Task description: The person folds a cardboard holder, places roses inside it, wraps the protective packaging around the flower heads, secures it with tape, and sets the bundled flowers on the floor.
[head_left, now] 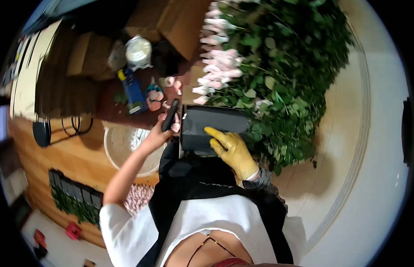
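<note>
My left hand [157,136], bare, is wrapped round a long black object [171,115] at the table's near edge; exactly what it is cannot be made out. Beside it lies a dark grey rectangular board or sheet [202,127]. Over its right part is my right hand [233,151] in a yellow glove, fingers apart and nothing visible in them. Pale pink roses in white netting [220,66] lie in a pile beyond the board, their leafy green stems [287,84] reaching right. Loose pink petals [176,127] lie near my left hand.
A red-brown table [113,107] holds a blue box [134,91], scissors with teal handles [152,89], a tape roll [138,50] and cardboard boxes [182,26]. Below left stand a white bucket [110,149], a black stool [42,133] and wrapped bunches [73,189].
</note>
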{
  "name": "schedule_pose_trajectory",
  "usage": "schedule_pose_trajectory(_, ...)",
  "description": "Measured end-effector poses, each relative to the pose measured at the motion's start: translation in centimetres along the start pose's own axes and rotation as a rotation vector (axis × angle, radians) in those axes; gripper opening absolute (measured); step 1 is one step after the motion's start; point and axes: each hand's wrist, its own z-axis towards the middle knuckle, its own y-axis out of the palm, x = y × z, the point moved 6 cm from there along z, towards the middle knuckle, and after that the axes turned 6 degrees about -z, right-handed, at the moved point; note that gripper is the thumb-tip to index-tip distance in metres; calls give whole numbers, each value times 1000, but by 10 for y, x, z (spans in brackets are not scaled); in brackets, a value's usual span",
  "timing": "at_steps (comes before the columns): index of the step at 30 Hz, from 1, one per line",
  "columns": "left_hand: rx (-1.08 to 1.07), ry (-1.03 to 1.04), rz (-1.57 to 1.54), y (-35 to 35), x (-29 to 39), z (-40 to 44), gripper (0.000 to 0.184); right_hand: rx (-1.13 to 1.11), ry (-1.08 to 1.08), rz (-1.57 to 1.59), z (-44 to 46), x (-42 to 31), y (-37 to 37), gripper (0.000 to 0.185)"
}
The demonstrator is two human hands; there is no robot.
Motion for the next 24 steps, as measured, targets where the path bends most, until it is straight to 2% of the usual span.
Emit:
schedule_pose_trajectory(1, 169, 222, 87, 5, 10, -18, 54, -74, 215, 324, -9, -5, -4, 37)
schedule_pose_trajectory(2, 332, 448, 164, 12, 25, -43, 66, -216, 422, 684, -22, -9, -1, 44)
schedule_pose_trajectory(3, 344, 456, 239, 29, 55, -65, 79, -246, 356, 789, -29, -13, 2, 52)
schedule_pose_trajectory(4, 437, 571, 421, 44, 56, -74, 89, -278, 280, 892, -34, -15, 7, 60)
schedule_pose_trajectory(5, 410, 611, 500, 69, 73, -88, 96, -288, 258, 1003, -41, -9, 21, 71)
schedule_pose_trajectory(6, 387, 653, 579, 95, 92, -102, 104, -144, 152, 1040, -44, -7, 31, 73)
schedule_pose_trajectory(8, 23, 682, 444, 142, 101, -104, 112, -40, 207, 1170, -46, -3, 17, 67)
schedule_pose_trajectory(9, -58, 827, 569, 164, 112, -108, 113, 60, 495, 1164, -65, 23, 21, 55)
schedule_pose_trajectory(10, -148, 914, 559, 174, 112, -105, 109, -21, 713, 1094, -84, 42, 10, 43)
schedule_pose_trajectory(12, -232, 976, 654, 180, 116, -84, 101, 137, 781, 971, -112, 69, -7, 38)
schedule_pose_trajectory(14, 1, 1048, 970, 174, 118, -58, 85, 279, 624, 315, -137, 82, -32, 35)
schedule_pose_trajectory(16, 14, 921, 1012, 165, 89, -27, 71, 62, 735, -186, -166, 92, -32, 33)
schedule_pose_trajectory(18, 41, 968, 1004, 164, 77, -24, 50, -17, 597, -298, -180, 102, -21, 36)
schedule_pose_trajectory(19, 56, 974, 1004, 165, 81, -23, 45, 54, 467, -367, -179, 99, -21, 39)
schedule_pose_trajectory(22, 134, 1009, 1020, 168, 79, -20, 32, -13, 456, -395, -153, 106, -17, 46)
schedule_pose_trajectory(23, 180, 983, 1046, 172, 79, -21, 26, 19, 399, -297, -144, 116, -13, 44)
schedule_pose_trajectory(24, 194, 968, 1065, 174, 79, -21, 24, -76, 383, -152, -139, 135, -7, 46)
